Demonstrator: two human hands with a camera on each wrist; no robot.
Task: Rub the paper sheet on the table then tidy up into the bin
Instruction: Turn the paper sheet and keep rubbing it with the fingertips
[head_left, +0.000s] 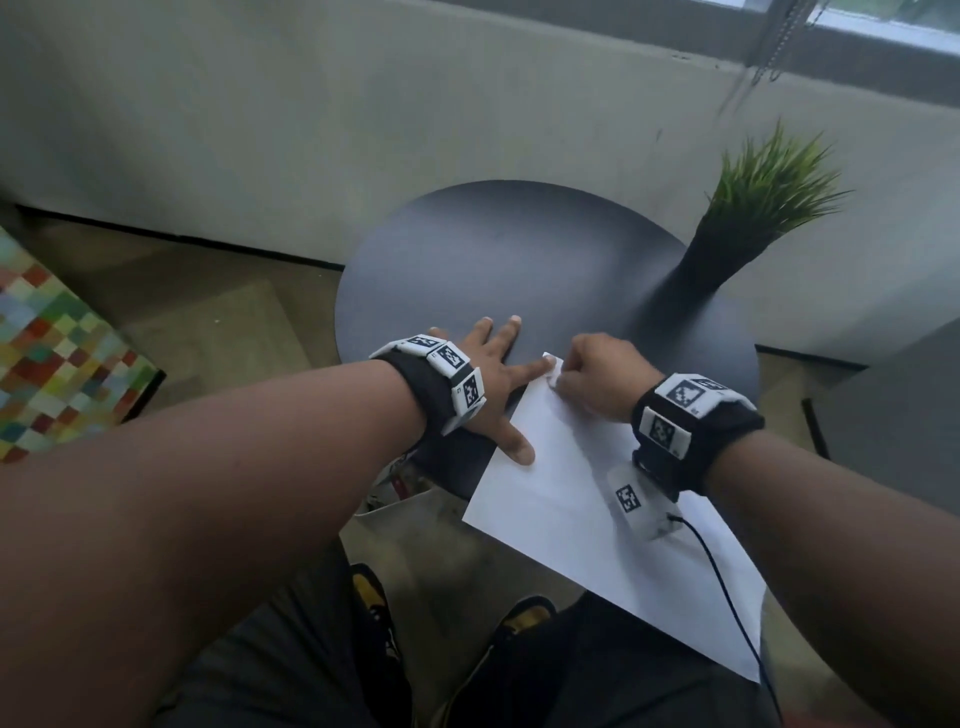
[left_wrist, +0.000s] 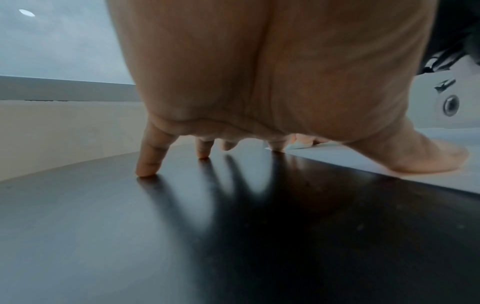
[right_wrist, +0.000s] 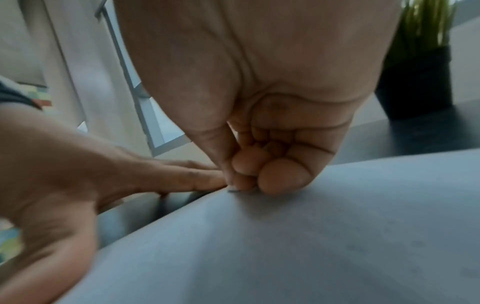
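The paper sheet (head_left: 582, 499) lies on the round dark table (head_left: 519, 249), with its near part hanging over the table edge. The left hand (head_left: 493, 374) is spread flat, fingers straight — thumb and forefinger press the sheet's left edge, the other fingers rest on the table. The right hand (head_left: 597, 374) is curled and seems to pinch something small and white at the far corner; I cannot tell what. If the left hand presses too lightly, the sheet may slide off or crease — most of it has no support.
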